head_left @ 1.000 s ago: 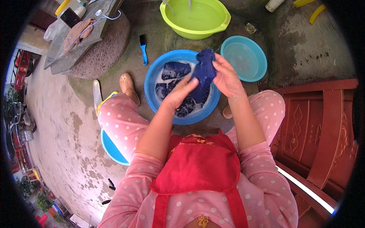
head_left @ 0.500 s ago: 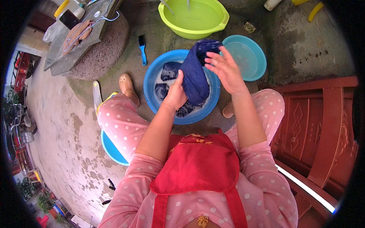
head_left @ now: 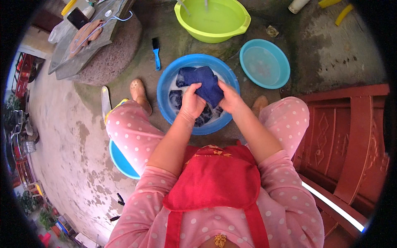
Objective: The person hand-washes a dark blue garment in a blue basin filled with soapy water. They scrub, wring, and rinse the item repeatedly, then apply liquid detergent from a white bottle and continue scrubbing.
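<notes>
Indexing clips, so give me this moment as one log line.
left hand: holding navy cloth | right hand: holding same cloth | place: over sudsy blue basin

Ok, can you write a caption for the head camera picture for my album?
Left hand and right hand hold dark blue cloth above a sudsy blue basin.

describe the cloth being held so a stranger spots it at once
Between the knees sits a round blue basin. Over it, the left hand and right hand grip one dark blue cloth, unlike the dark pieces lying loose below.
</notes>
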Available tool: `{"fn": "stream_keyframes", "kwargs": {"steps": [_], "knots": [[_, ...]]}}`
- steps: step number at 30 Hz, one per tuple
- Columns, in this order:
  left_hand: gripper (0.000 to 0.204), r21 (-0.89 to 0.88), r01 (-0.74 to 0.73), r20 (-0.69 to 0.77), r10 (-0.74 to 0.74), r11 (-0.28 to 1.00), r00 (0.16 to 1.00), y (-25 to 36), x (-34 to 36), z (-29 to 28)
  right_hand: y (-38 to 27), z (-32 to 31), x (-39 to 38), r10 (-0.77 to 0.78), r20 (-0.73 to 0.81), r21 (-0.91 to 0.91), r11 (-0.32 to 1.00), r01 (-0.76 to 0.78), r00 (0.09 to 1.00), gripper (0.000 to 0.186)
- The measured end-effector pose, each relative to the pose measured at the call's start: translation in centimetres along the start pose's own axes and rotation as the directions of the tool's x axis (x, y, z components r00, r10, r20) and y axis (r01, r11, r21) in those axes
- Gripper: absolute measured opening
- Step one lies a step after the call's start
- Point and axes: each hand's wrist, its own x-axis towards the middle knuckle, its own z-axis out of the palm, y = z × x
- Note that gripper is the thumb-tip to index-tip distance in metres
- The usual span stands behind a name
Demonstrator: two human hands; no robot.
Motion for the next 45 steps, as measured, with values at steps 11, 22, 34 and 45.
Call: {"fn": "stream_keyframes", "kwargs": {"steps": [11,22,34,45], "knots": [[0.053,-0.113,0.344,0.172,-0.323,0.932,0.931,1.3,-1.2,-1.0,1.4,6.9,-5.2,-0.493,0.669,-0.570,0.140,0.810,0.556,0.016],[0.038,-0.361,0.495,0.393,-0.353,0.790,0.849,-2.2,0.9,-4.5,3.6,4.4,-1.6,-0.551,0.385,-0.923,-0.203,0.328,0.740,0.031],[0.028,0.361,-0.069,0.045,0.057,0.930,0.997,-1.3,-0.5,-2.5,4.0,5.2,-1.2,-0.367,0.480,-0.822,-0.505,0.263,0.797,0.030],[0.040,-0.100,0.175,-0.207,-0.193,0.979,0.959,-1.4,-1.2,-0.2,5.2,1.0,1.4,-0.459,0.476,-0.804,-0.574,0.159,0.750,0.024]]}}
